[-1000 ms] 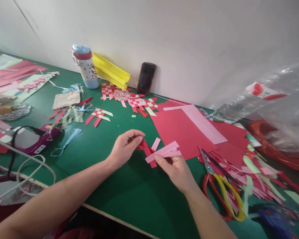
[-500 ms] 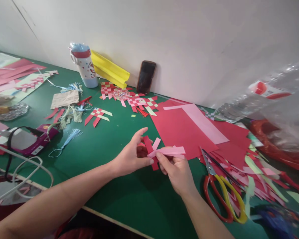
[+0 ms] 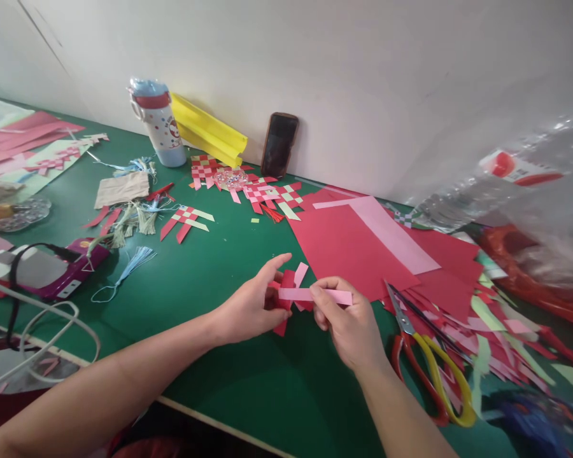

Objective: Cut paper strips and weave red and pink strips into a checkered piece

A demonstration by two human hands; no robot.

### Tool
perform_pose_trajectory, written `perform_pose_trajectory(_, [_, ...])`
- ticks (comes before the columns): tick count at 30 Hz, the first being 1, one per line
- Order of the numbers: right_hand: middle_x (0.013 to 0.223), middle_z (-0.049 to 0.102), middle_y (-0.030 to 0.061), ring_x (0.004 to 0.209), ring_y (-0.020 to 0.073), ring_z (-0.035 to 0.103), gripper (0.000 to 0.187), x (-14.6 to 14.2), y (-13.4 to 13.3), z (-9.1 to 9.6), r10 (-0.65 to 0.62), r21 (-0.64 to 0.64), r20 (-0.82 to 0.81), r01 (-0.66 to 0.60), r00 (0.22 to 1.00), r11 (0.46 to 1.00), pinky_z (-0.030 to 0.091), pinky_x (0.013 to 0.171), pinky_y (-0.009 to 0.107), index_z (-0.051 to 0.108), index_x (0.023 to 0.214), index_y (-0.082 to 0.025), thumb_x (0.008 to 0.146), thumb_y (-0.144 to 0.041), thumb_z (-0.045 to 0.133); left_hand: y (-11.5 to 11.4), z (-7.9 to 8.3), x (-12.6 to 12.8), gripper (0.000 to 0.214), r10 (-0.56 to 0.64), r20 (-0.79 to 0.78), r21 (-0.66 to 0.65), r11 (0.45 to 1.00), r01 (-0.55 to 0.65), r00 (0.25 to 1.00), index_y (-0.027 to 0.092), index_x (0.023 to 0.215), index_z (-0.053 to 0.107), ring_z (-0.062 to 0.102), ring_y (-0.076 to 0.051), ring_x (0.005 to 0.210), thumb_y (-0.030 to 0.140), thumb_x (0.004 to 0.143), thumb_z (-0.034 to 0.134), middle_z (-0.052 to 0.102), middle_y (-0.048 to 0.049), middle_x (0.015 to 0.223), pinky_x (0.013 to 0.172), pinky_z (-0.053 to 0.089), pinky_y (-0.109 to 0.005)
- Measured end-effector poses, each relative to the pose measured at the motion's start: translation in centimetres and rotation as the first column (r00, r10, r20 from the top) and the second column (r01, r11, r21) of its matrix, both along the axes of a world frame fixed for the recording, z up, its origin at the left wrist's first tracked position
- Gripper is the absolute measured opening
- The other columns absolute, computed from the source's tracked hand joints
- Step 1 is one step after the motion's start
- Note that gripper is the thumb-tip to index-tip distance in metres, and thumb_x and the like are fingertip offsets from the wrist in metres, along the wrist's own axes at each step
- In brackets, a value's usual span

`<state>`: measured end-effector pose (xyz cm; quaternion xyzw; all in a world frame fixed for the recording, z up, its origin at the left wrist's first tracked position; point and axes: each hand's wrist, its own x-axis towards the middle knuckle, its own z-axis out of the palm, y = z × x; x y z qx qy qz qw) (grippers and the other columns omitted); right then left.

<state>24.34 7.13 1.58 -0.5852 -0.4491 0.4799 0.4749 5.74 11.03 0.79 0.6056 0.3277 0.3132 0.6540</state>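
Two bare hands meet mid-frame over green table (image 3: 229, 381), clutter all round.

Far left: stack of pink and red sheets (image 3: 23, 137) lying flat, glass dish (image 3: 21, 213) nearer the edge, purple device (image 3: 60, 270) with black cable plugged in, white cord (image 3: 52, 312) looping along table edge.

Next: beige scrap (image 3: 121, 189), bundle of tassels (image 3: 134, 219) just beside it, loose blue tassel (image 3: 128, 270) closer in.

Back by wall: white bottle (image 3: 155, 121) upright with blue lid, yellow folded paper (image 3: 207, 130) leaning just beside, dark phone (image 3: 279, 145) propped against wall. Woven red-and-pink pieces (image 3: 248, 187) scattered in front of bottle and phone.

Centre: left hand (image 3: 251, 308) pinching crossed red strips (image 3: 286, 283) with thumb and curled fingers, index finger stretched out above. Strips near front edge of red sheet (image 3: 344, 248); on or off the table, cannot tell.

Right hand (image 3: 351, 324) right up against left, closed in a pinch on pink strip (image 3: 334, 296), laid horizontal across red strips, free end poking out to the right.

Right of hands: red sheet flat with pink sheet (image 3: 394, 235) on top, scissors (image 3: 424, 369) with red and yellow handles flat just beside right wrist, heap of red, pink and pale green offcuts (image 3: 496, 343), clear plastic bag (image 3: 530, 191) far right.
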Motion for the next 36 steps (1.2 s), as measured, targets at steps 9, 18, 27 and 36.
perform_pose_trajectory(9, [0.061,0.065,-0.0001,0.055,0.0136,0.062,0.031,-0.5,0.0,0.1,-0.142,0.006,-0.071,0.143,0.987,0.99,0.05,0.051,0.023,0.06,0.086,-0.019,0.079,-0.047,0.07,-0.5,0.8,0.2,0.084,-0.111,0.035,-0.151,0.982,0.115,0.993,0.024,0.146,0.025,0.065,-0.014,0.076,0.007,0.074,0.066,0.062,-0.0047,0.098,0.07,0.053,-0.03])
perform_pose_trajectory(18, [0.067,0.07,0.0035,0.059,0.0153,0.067,0.031,-0.8,-0.1,0.4,-0.076,-0.018,-0.087,0.075,0.993,0.997,0.055,0.056,0.025,0.062,0.084,-0.018,0.078,-0.048,0.071,0.2,1.3,0.0,0.033,0.002,0.15,-0.208,0.978,0.03,0.989,0.014,0.108,0.055,0.068,-0.017,0.086,0.038,0.087,0.063,0.069,-0.0072,0.094,0.085,0.051,-0.033])
perform_pose_trajectory(27, [0.062,0.067,0.0008,0.057,0.0135,0.064,0.032,-0.2,0.2,0.5,-0.058,-0.006,-0.061,0.058,0.996,0.998,0.052,0.058,0.024,0.062,0.083,-0.018,0.076,-0.047,0.073,0.5,1.4,0.0,0.03,0.077,0.17,-0.27,0.962,-0.028,0.982,0.013,0.095,0.057,0.069,-0.016,0.075,0.04,0.085,0.066,0.071,-0.0063,0.08,0.076,0.054,-0.03])
perform_pose_trajectory(36, [0.065,0.067,-0.0001,0.059,0.0151,0.064,0.035,0.6,0.5,0.5,-0.016,0.006,0.052,0.015,0.999,1.0,0.053,0.061,0.028,0.061,0.092,-0.019,0.076,-0.047,0.073,0.4,1.7,-0.1,0.032,0.069,0.089,-0.237,0.97,-0.046,0.994,0.014,0.093,0.057,0.069,-0.017,0.077,0.042,0.082,0.068,0.071,-0.0068,0.08,0.075,0.052,-0.031])
